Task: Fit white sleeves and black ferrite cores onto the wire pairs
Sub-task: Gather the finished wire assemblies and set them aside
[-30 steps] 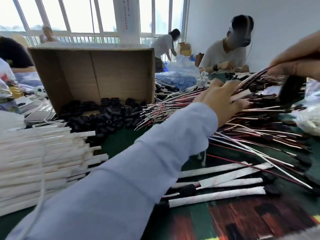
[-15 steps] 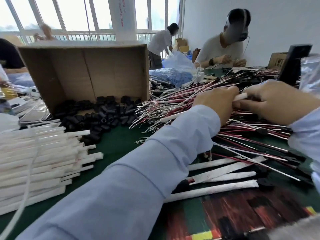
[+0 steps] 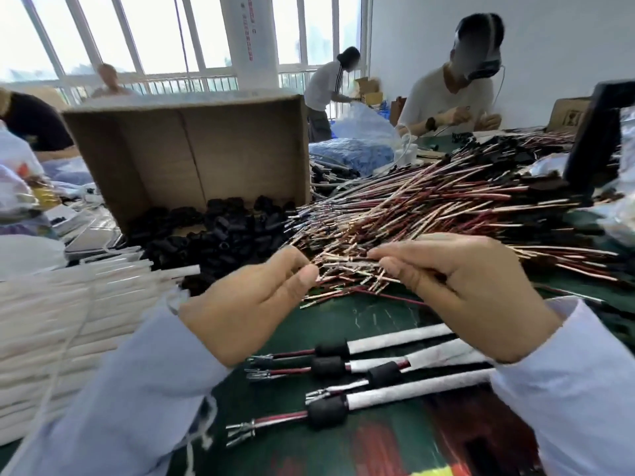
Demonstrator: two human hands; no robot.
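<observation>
A big heap of red-and-white wire pairs (image 3: 446,207) lies across the green table. My left hand (image 3: 247,304) and right hand (image 3: 464,290) meet at its near edge. Each pinches the terminal ends of a wire pair (image 3: 343,266) between thumb and fingers, and a red wire trails out below the right hand. Black ferrite cores (image 3: 220,235) spill from a cardboard box (image 3: 192,149) behind my left hand. White sleeves (image 3: 86,304) are stacked at the left. Several finished pairs (image 3: 395,372), each with a white sleeve and a black core, lie in front of me.
A black stand (image 3: 598,139) rises at the right edge. Behind the heap sit a blue bag (image 3: 350,152) and a seated person (image 3: 453,97) working. Plastic bags and clutter crowd the far left. Green mat (image 3: 343,321) shows between my hands and the finished pairs.
Both hands have drawn back toward me from deep in the wire heap to its near edge. The white piece seen at my left fingers earlier no longer shows.
</observation>
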